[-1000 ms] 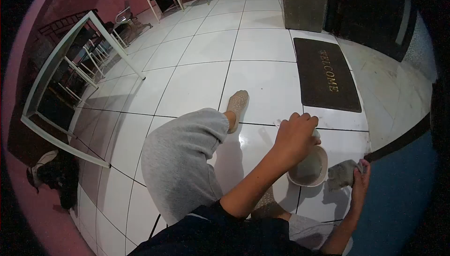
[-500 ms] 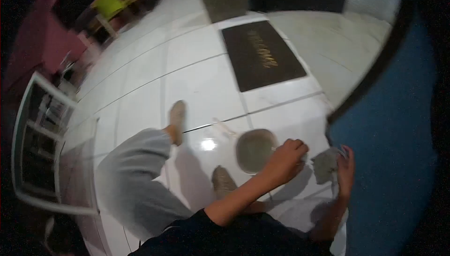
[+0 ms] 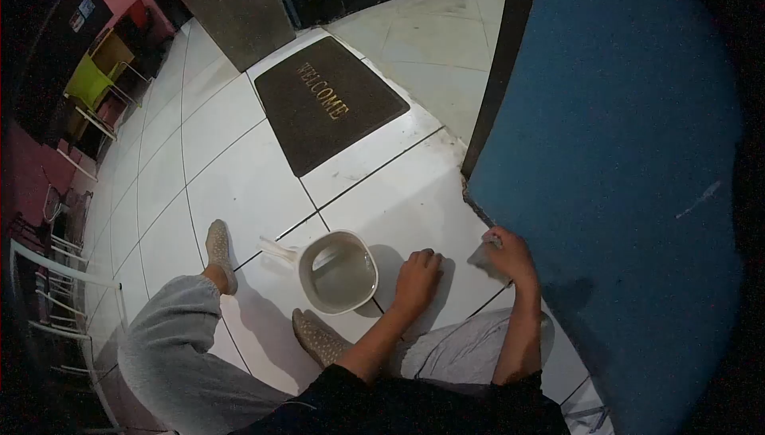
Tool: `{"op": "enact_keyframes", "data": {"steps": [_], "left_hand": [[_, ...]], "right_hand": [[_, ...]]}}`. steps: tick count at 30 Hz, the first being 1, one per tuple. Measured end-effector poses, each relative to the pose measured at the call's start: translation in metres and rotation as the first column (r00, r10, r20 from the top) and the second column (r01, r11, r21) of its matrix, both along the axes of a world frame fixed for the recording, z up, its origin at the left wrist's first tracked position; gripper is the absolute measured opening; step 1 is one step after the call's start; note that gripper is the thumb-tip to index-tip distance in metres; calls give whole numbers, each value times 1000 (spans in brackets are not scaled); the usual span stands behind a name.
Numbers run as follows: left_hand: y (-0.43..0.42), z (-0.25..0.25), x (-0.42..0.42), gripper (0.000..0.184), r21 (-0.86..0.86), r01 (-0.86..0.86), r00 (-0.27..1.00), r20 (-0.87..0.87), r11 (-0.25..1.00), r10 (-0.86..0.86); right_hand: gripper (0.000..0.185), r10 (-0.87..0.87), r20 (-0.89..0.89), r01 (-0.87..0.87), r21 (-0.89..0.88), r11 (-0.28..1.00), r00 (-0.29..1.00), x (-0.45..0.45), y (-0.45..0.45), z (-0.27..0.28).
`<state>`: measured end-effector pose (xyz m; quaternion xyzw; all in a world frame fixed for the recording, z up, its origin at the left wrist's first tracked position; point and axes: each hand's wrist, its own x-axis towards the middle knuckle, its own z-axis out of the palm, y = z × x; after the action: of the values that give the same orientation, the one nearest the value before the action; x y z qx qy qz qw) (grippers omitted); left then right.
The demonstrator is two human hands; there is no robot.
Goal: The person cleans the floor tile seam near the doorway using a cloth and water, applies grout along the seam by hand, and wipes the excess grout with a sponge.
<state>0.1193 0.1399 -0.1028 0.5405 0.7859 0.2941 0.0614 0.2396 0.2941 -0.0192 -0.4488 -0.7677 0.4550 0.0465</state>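
My right hand (image 3: 512,256) is closed around a grey cloth (image 3: 481,257), low by the foot of the blue surface at the right. Only part of the cloth shows past the fingers. My left hand (image 3: 419,280) is low over the white tiles between the dipper and my right hand, its fingers curled under. Whether anything is inside that hand is hidden. Just left of it stands a white square-mouthed dipper (image 3: 305,280) on the floor, its handle pointing to the upper left. Cloudy-looking water (image 3: 343,280) is inside it.
A dark doormat (image 3: 295,108) lettered WELCOME lies ahead on the tiles. The tall blue surface (image 3: 606,156) borders my right side. My sock-covered feet (image 3: 221,252) flank the dipper's left side. A green chair (image 3: 89,82) and a white-framed piece (image 3: 64,264) stand at the left.
My view has turned right and become sharper. My right hand has brought the cloth down to the floor by the blue surface. The left hand is now lower, clear of the dipper's rim.
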Motion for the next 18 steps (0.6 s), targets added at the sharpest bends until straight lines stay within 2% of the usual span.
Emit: {"op": "enact_keyframes", "data": {"steps": [1, 3, 5, 7, 8, 10, 13, 14, 15, 17, 18], "left_hand": [[3, -1, -2, 31, 0, -1, 1000, 4, 1000, 1], [9, -4, -9, 27, 36, -31, 1000, 2, 999, 31], [20, -7, -14, 24, 60, -43, 999, 12, 997, 42], [32, 5, -18, 21, 103, -196, 935, 320, 975, 154], [39, -1, -23, 21, 99, -193, 934, 323, 976, 152], [54, -17, -35, 18, 173, -147, 989, 19, 974, 146], [77, -21, -52, 14, 109, -162, 986, -16, 981, 165], [84, -22, -56, 13, 184, -176, 980, -60, 967, 190], [89, -18, -58, 13, 186, -169, 982, -56, 968, 182], [93, -10, -60, 21, -17, -213, 976, -40, 977, 212], [91, -11, -59, 21, -26, -200, 979, -26, 979, 200]], "right_hand": [[20, 1, 4, -1, 0, 1000, 1000, -1, 1, -2], [22, 190, 195, -195, 6, 981, 962, -1, 3, -12], [24, 230, 182, -231, -17, 973, 956, 3, 3, -23], [25, 257, 182, -266, 22, 964, 949, 2, 1, -23], [25, 255, 184, -263, 18, 965, 949, 0, 1, -24], [24, 246, 165, -243, -39, 969, 955, -2, 1, -25], [24, 253, 169, -249, -42, 968, 953, -5, 1, -32], [24, 246, 172, -243, -41, 969, 954, -5, 0, -30], [25, 258, 171, -252, -55, 966, 951, -5, 0, -28], [25, 260, 172, -251, -71, 965, 950, -4, -2, -22], [25, 279, 181, -274, -51, 960, 943, -4, -3, -19]]}}
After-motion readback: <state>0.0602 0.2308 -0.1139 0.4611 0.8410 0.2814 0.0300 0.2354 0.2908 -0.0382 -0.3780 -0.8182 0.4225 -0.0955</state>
